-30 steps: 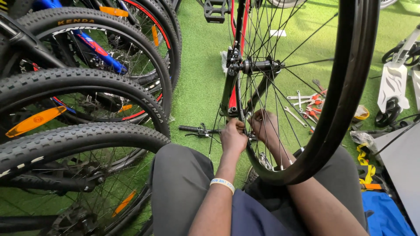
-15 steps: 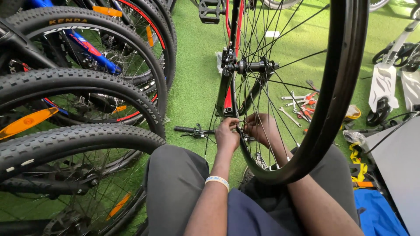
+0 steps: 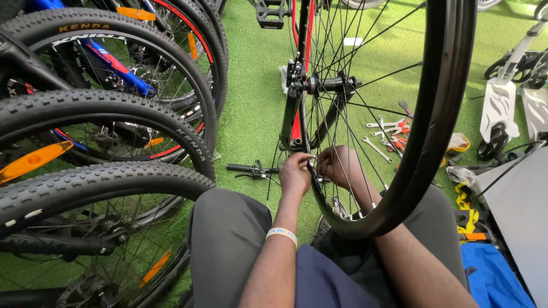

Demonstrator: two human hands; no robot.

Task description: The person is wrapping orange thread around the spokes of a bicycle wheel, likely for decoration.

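A large bare bicycle wheel (image 3: 439, 114) stands upright between the person's knees, its rim curving over and around both hands. Parked bikes' knobbly tyres (image 3: 103, 182) crowd the side beyond the left hand (image 3: 295, 174), which pinches a spoke near the rim. The right hand (image 3: 338, 166), behind the spokes, seems closed on something small. Spanners (image 3: 388, 134) lie on the green floor beyond it.

Spokes (image 3: 342, 122) and the black rim (image 3: 439, 108) are hemming in both hands (image 3: 317, 171); parked bicycle tyres (image 3: 108, 114) are blocking their left, scattered wrenches (image 3: 388, 134) are cluttering the right, open green turf (image 3: 251, 120) is lying just ahead-left.
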